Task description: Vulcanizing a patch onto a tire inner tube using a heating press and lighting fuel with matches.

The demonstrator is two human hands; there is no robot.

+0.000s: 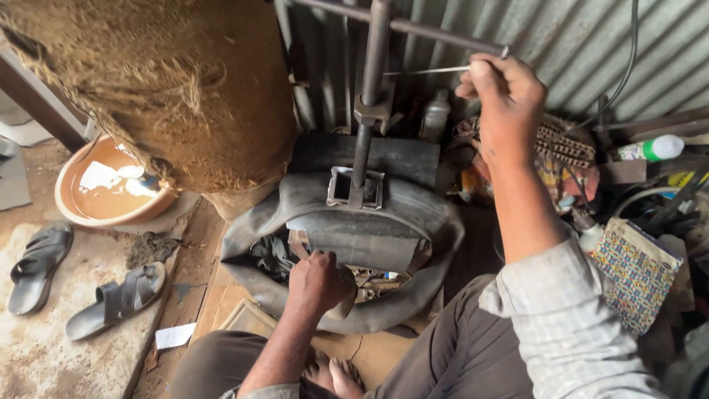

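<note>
My right hand (504,103) is closed around the end of the dark metal crossbar handle (443,33) of the upright screw press (369,96), whose shaft drops below and to the left of that grip onto a small square metal plate (356,187). That plate presses on the black rubber inner tube (413,222), which loops around my left hand (316,281). This hand is curled shut on the tube's inner edge, just below the clamped section, with two grey sandals (74,284) well off to its left.
</note>
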